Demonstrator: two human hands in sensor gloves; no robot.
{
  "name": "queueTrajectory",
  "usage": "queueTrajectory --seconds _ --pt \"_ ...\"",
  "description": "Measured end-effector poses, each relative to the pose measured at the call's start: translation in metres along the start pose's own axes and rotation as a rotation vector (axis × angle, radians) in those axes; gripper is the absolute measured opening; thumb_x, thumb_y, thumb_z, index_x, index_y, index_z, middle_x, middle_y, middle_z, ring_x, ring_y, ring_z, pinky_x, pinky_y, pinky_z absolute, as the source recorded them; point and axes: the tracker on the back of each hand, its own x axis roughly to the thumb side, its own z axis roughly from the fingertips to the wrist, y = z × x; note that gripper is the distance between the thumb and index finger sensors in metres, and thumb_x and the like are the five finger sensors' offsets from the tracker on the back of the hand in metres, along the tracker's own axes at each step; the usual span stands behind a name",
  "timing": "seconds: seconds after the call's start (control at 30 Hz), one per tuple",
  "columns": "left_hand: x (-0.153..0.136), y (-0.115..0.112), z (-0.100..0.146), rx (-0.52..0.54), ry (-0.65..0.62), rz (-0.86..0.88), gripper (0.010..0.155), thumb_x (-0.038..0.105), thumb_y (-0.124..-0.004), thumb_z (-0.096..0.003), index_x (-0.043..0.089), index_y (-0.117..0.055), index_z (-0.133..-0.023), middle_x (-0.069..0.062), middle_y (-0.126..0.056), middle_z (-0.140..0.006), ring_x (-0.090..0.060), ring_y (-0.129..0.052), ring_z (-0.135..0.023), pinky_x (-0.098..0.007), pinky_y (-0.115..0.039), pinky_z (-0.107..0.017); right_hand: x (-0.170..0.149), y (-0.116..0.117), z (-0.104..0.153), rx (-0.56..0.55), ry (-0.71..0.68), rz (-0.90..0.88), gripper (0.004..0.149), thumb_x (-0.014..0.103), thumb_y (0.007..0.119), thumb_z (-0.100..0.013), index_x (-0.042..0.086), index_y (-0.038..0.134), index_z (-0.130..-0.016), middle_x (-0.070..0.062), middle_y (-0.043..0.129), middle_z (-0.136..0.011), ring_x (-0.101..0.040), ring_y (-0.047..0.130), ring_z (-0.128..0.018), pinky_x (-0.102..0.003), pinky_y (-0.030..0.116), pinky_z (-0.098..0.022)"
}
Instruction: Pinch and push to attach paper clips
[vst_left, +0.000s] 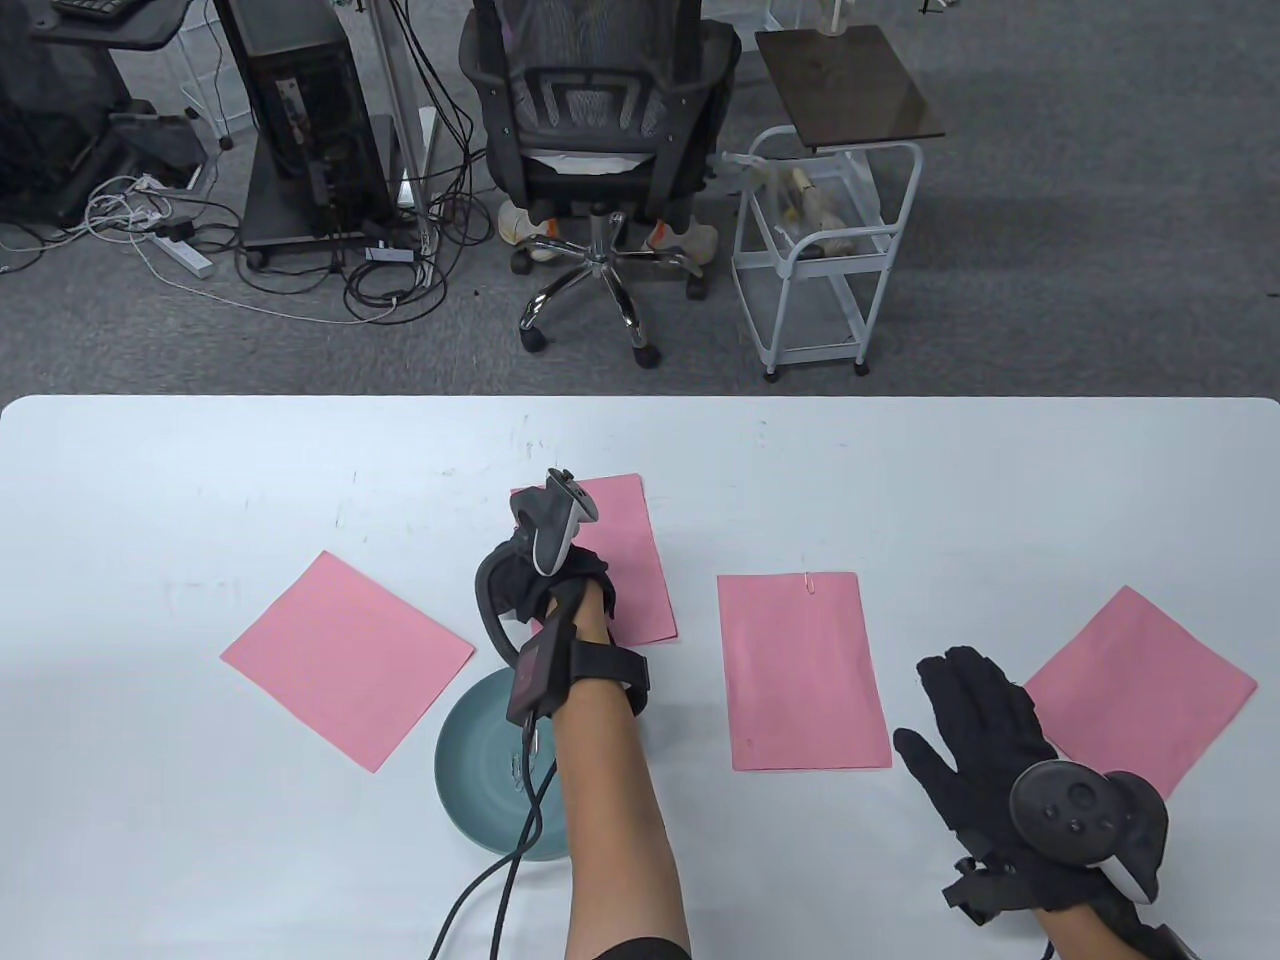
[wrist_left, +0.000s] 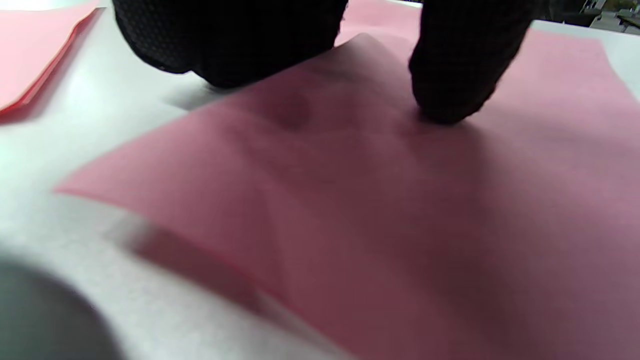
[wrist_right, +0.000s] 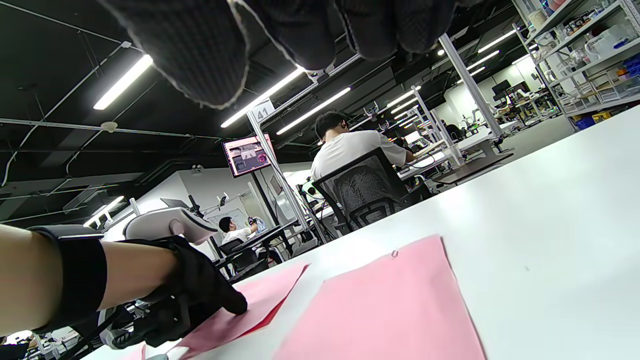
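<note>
Nearest to camera: right hand (vst_left: 985, 745), flat on the white bench (vst_left: 200, 480) with fingers spread, released, holding nothing, between two pink sheets. Far-right pink sheet (vst_left: 1140, 690) just beside it, tilted. Middle-right pink sheet (vst_left: 800, 670) to its left, straight, with a small paper clip (vst_left: 808, 580) already on the top edge (seen also in right wrist view (wrist_right: 394, 253)). Left hand (vst_left: 545, 585) further up, resting on the centre pink sheet (vst_left: 635, 560); fingertips (wrist_left: 445, 95) pressing down on the paper, near edge of this sheet lifted a little from the bench. Cannot tell whether a clip is pinched there. Teal bowl (vst_left: 470, 750) under the left forearm, content not clear. Far-left pink sheet (vst_left: 345, 660) lying apart, tilted.
</note>
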Motion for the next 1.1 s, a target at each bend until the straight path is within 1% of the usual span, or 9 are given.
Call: queueTrajectory --seconds 0.3,0.43,0.53,0.6,0.67,0.77,0.83,0.9,1.1 --pt "0.010 -0.006 0.012 0.129 -0.039 -0.051 0.071 0.045 -0.090 -0.0514 0.008 -0.063 -0.106 -0.023 -0.072 -0.106 -0.045 -0.081 -0.087 -0.060 -0.071 -0.068 0.000 0.003 0.000 0.015 -0.012 -0.002 0.069 0.045 0.074 -0.059 0.010 0.052 -0.114 -0.026 0.048 -0.116 -0.050 0.048 -0.102 -0.062 0.037 -0.074" --pt "0.013 -0.005 0.012 0.178 -0.055 -0.132 0.070 0.046 -0.092 -0.0497 0.012 -0.064 -0.104 -0.016 -0.082 -0.100 -0.033 -0.097 -0.073 -0.050 -0.083 -0.061 0.000 0.003 0.000 0.015 -0.014 -0.004 0.069 0.045 0.074 -0.059 0.009 0.053 -0.114 -0.026 0.049 -0.115 -0.050 0.050 -0.102 -0.061 0.038 -0.073" --pt "0.010 -0.005 0.009 0.173 -0.047 -0.092 0.072 0.046 -0.093 -0.0485 0.012 -0.062 -0.104 -0.011 -0.086 -0.095 -0.027 -0.101 -0.066 -0.046 -0.086 -0.057 0.000 0.004 0.000 0.019 -0.013 -0.002 0.069 0.045 0.074 -0.059 0.009 0.053 -0.114 -0.026 0.050 -0.115 -0.050 0.051 -0.102 -0.062 0.039 -0.073" --pt "0.004 -0.004 0.006 0.156 -0.044 -0.040 0.079 0.043 -0.095 -0.0480 0.010 -0.057 -0.108 -0.008 -0.087 -0.092 -0.025 -0.101 -0.063 -0.045 -0.087 -0.056 0.001 0.003 0.000 0.021 -0.011 -0.003 0.069 0.045 0.074 -0.059 0.009 0.053 -0.114 -0.026 0.050 -0.115 -0.050 0.051 -0.102 -0.062 0.039 -0.073" --pt "-0.006 -0.002 -0.001 0.100 -0.056 0.086 0.084 0.039 -0.096 -0.0486 0.006 -0.052 -0.112 -0.005 -0.087 -0.089 -0.023 -0.101 -0.059 -0.044 -0.087 -0.055 0.000 0.003 0.000 0.018 -0.010 -0.008 0.069 0.045 0.074 -0.059 0.009 0.053 -0.114 -0.026 0.050 -0.115 -0.050 0.051 -0.101 -0.062 0.039 -0.073" --pt "-0.018 0.000 -0.008 0.040 -0.055 0.257 0.079 0.031 -0.096 -0.0506 0.006 -0.052 -0.112 -0.003 -0.087 -0.088 -0.024 -0.100 -0.059 -0.045 -0.086 -0.056 0.000 0.003 0.000 0.016 -0.011 -0.011 0.068 0.044 0.075 -0.059 0.009 0.053 -0.114 -0.026 0.051 -0.115 -0.050 0.051 -0.101 -0.062 0.039 -0.073" --pt "-0.029 0.001 -0.011 -0.006 -0.063 0.445 0.076 0.028 -0.095 -0.0519 0.006 -0.053 -0.112 -0.003 -0.087 -0.088 -0.026 -0.100 -0.062 -0.046 -0.085 -0.057 0.000 0.003 0.000 0.017 -0.012 -0.011 0.068 0.044 0.075 -0.059 0.009 0.053 -0.114 -0.026 0.051 -0.115 -0.050 0.052 -0.101 -0.062 0.039 -0.073" --pt "-0.037 0.001 -0.012 -0.045 -0.074 0.566 0.075 0.026 -0.094 -0.0527 0.006 -0.053 -0.112 -0.003 -0.087 -0.088 -0.027 -0.099 -0.064 -0.047 -0.085 -0.057 0.000 0.003 0.000 0.019 -0.011 -0.010 0.067 0.043 0.075 -0.059 0.009 0.054 -0.114 -0.026 0.051 -0.114 -0.050 0.052 -0.101 -0.061 0.040 -0.073" --pt "-0.055 0.007 -0.007 -0.104 -0.215 0.844 0.074 0.027 -0.094 -0.0532 0.006 -0.053 -0.111 -0.002 -0.087 -0.088 -0.023 -0.099 -0.066 -0.046 -0.085 -0.058 0.001 0.004 -0.001 0.025 -0.014 -0.010 0.067 0.044 0.075 -0.059 0.009 0.054 -0.113 -0.026 0.052 -0.114 -0.050 0.052 -0.101 -0.061 0.040 -0.073"
